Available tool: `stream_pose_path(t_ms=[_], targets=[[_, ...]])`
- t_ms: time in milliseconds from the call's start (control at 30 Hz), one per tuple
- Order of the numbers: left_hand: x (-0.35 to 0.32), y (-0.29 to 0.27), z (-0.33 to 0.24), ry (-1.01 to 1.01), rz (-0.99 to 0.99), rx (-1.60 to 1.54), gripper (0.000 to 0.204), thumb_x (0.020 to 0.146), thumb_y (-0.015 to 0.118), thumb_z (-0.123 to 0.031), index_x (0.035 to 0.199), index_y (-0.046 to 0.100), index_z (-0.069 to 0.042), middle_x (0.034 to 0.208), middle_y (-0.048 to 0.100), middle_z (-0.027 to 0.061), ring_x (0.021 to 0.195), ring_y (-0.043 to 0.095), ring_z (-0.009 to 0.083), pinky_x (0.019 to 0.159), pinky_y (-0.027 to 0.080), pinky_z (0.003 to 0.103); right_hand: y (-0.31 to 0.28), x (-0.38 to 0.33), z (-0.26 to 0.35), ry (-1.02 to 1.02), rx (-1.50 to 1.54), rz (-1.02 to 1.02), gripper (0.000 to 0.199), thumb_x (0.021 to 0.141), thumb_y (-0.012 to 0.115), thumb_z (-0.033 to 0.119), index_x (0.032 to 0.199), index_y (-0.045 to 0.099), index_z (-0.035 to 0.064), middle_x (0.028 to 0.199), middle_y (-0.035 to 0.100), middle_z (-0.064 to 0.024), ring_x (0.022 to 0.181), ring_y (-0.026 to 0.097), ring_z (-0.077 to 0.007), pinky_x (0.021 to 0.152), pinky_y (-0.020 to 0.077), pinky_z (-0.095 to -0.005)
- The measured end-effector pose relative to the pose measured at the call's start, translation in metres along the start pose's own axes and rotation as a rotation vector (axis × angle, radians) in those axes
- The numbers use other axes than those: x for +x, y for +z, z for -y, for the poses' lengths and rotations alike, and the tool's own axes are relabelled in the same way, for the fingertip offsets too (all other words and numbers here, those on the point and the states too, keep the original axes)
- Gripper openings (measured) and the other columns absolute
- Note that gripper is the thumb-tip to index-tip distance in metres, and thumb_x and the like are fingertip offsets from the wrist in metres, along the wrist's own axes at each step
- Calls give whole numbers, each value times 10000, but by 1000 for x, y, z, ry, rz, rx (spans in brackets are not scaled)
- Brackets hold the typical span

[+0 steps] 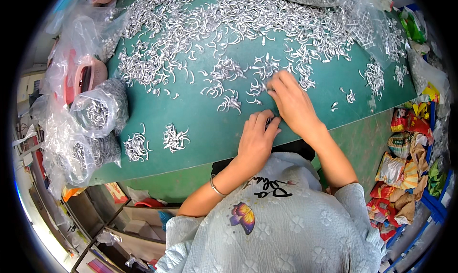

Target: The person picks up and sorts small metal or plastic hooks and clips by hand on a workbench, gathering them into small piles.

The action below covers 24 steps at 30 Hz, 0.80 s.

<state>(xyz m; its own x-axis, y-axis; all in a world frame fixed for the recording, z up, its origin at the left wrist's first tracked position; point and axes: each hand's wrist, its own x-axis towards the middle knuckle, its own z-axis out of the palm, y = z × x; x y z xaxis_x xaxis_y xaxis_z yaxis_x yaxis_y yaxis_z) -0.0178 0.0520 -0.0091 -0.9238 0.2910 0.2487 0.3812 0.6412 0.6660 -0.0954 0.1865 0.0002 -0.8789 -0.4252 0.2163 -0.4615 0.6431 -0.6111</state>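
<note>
Small curved silver, hook-like metal pieces (231,69) lie in loose heaps on the green tabletop (205,144). My right hand (293,103) bends its fingers down at the near side of one small heap (257,86), fingertips close together. Whether a piece is pinched there is hidden. Close to the table's front edge, my left hand (257,137) is curled with thumb and fingers nearly meeting; what they hold, if anything, cannot be made out. Two small separate clusters (175,138) of the same pieces lie to the left of it.
A large spread of silver pieces (200,20) covers the far side. Clear plastic bags (95,108) filled with pieces stand at the left edge beside a pink container (93,75). Another plastic bag (369,30) lies far right. Colourful packets (393,170) fill a rack beyond the table's right end.
</note>
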Motion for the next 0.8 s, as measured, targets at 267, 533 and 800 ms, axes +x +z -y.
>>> stream_pose_path(t_ms=[267, 533, 800], targets=[[-13, 1, 9, -23, -44, -105, 266, 742, 668, 2, 998, 595, -7, 1019, 531, 132, 835, 512, 304, 722, 449, 379, -22, -8, 2, 88, 236, 175, 187, 776, 605, -29, 956, 565, -2, 953, 507, -130, 905, 507, -336, 761, 450, -416], [-2, -1, 1, 23, 0, -11, 273, 747, 668, -9, 1010, 593, -16, 1022, 523, 125, 838, 512, 290, 728, 452, 375, -12, 6, -4, -50, -171, 40, 114, 748, 638, 2, 845, 584, 30, 935, 520, -87, 896, 494, -283, 769, 411, -392], [-15, -3, 2, -91, -39, -73, 282, 745, 692, -18, 1007, 590, -17, 1031, 516, 126, 895, 502, 296, 748, 435, 388, -20, -10, -3, 29, 63, 28, 149, 748, 652, 23, 875, 574, 26, 921, 515, -88, 877, 494, -276, 752, 403, -389]])
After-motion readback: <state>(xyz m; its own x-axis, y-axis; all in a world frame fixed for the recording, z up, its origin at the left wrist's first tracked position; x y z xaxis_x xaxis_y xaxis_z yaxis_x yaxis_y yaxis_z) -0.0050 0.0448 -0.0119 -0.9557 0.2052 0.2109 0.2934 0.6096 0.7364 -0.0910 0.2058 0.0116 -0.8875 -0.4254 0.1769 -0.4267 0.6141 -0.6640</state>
